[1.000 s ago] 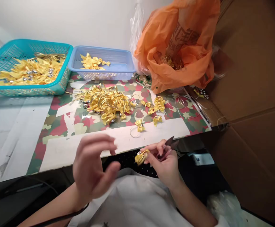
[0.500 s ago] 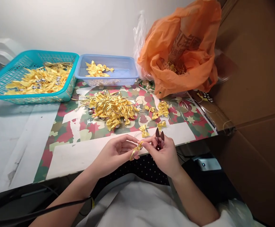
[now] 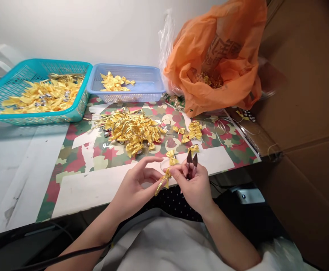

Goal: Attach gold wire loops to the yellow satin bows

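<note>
Close to the table's front edge, a yellow ribbon bow point(image 3: 167, 174) with a loop of gold wire is held between my two hands. My left hand point(image 3: 138, 185) pinches it by thumb and fingertips, its index finger raised away. With thumb and finger, my right hand point(image 3: 194, 184) grips the bow's right side. Dark thread snips point(image 3: 192, 161) are tucked in the right palm, their two blade tips pointing up and apart. Just beyond my fingers lie a loose bow point(image 3: 172, 157) and a second small bow point(image 3: 193, 148).
A heap of gold-wired bows point(image 3: 134, 130) covers the patterned sheet's middle, with a smaller cluster point(image 3: 194, 131) to its right. A teal basket point(image 3: 81, 99) and a blue basket point(image 3: 126, 98) hold bows behind. An orange bag point(image 3: 192, 90) stands at back right, beside a cardboard wall point(image 3: 305, 82).
My left index finger has lifted and straightened away from the bow. The bow has tilted, showing more of its lower ribbon. The view has shifted slightly.
</note>
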Tool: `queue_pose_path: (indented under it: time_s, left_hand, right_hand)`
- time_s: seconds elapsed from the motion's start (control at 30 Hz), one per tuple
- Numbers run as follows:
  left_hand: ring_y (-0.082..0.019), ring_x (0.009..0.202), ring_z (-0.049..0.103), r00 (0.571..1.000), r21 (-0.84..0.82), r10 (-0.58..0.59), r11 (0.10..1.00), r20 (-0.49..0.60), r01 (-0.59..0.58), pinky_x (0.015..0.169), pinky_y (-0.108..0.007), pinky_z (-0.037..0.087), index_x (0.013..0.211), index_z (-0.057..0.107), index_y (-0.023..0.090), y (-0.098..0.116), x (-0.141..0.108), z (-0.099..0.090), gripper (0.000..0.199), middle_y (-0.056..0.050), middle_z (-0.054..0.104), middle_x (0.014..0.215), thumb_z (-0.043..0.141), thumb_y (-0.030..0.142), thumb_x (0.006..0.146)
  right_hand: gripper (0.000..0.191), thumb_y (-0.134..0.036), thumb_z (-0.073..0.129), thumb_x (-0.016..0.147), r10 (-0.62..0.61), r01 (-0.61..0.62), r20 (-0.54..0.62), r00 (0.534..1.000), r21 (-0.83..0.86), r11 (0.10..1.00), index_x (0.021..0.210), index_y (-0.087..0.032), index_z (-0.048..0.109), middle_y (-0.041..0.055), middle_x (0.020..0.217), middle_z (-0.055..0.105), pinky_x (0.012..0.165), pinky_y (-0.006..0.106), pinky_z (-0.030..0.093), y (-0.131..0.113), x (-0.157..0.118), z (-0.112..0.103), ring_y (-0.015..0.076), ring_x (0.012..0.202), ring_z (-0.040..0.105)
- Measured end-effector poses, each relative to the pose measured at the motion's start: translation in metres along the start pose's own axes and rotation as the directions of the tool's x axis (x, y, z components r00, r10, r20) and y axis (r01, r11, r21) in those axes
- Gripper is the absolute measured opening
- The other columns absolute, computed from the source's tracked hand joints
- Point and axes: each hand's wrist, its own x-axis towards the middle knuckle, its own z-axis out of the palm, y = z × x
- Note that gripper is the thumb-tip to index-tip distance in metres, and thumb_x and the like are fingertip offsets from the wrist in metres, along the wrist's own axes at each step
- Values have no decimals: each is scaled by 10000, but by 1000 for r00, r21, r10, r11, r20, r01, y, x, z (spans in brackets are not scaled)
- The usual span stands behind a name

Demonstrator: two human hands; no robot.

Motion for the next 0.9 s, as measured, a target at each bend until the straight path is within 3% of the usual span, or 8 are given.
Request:
queue_pose_path:
  time_s: [0.07, 0.2, 0.33, 0.43, 0.5, 0.63, 0.73, 0.9]
  left_hand:
    - [-152, 697, 676, 997, 33, 76, 997, -9, -75, 635, -250, 543, 1193, 577, 219, -3, 0, 0, 350, -27, 718, 781, 659, 289, 860]
    - [-157, 709, 671, 966, 160, 252, 953, 52, -257, 655, -260, 537, 910, 728, 190, -6, 4, -4, 129, -65, 737, 798, 610, 230, 876]
    - [-150, 698, 665, 962, 208, 268, 940, 46, -272, 620, -236, 512, 829, 738, 185, -4, 10, -6, 161, -57, 734, 769, 582, 149, 854]
    - [-154, 701, 668, 973, 205, 229, 953, -5, -224, 611, -233, 512, 824, 736, 176, -4, 11, -5, 164, -59, 735, 777, 579, 132, 837]
    - [-160, 714, 675, 976, 207, 214, 957, -28, -204, 629, -241, 521, 822, 735, 173, -6, 11, -5, 162, -61, 738, 786, 578, 130, 833]
    - [-167, 736, 688, 974, 223, 226, 951, -27, -215, 650, -250, 536, 828, 728, 173, -10, 11, -5, 153, -62, 747, 815, 584, 123, 828]
    - [-148, 722, 689, 963, 254, 268, 934, -26, -253, 635, -220, 534, 811, 723, 177, -10, 12, -4, 156, -42, 746, 795, 600, 82, 805]
    - [-117, 685, 692, 928, 311, 373, 885, -27, -346, 629, -175, 534, 776, 716, 174, -11, 12, -4, 189, -14, 741, 749, 614, 16, 764]
  right_hand:
    - [424, -352, 641, 816, 8, -8, -2, 1000, 8, 1000, 611, -232, 289, -29, 570, 552, 454, 223, 364, 0, 1, 1, 81, 466, 444]
    - [438, -394, 665, 787, 52, -53, 8, 999, 51, 997, 608, -230, 301, -32, 587, 520, 439, 222, 342, -2, 6, 2, 75, 466, 410]
    - [397, -433, 657, 805, 67, -68, 27, 997, 46, 997, 638, -222, 365, -35, 612, 497, 438, 231, 303, -3, 12, -2, 75, 476, 359]
    - [375, -547, 540, 878, -64, 64, -8, 998, 8, 998, 734, -214, 446, -30, 671, 481, 456, 244, 278, -3, 11, -14, 82, 493, 317]
    - [441, -612, 383, 930, -183, 186, 52, 982, -53, 981, 749, -216, 444, -27, 666, 437, 496, 253, 294, -2, 8, -24, 102, 532, 351]
    - [391, -455, 332, 999, -206, 328, 322, 924, -393, 859, 748, -201, 492, -18, 652, 475, 559, 258, 304, -1, 4, -35, 117, 582, 436]
    - [333, -390, 385, 991, -195, 359, 328, 924, -574, 736, 749, -198, 510, -16, 664, 531, 560, 250, 287, 0, 5, -33, 115, 584, 461]
    - [347, -390, 403, 985, -184, 381, 347, 920, -678, 629, 719, -194, 509, -18, 648, 554, 548, 241, 266, 1, 8, -33, 109, 570, 472]
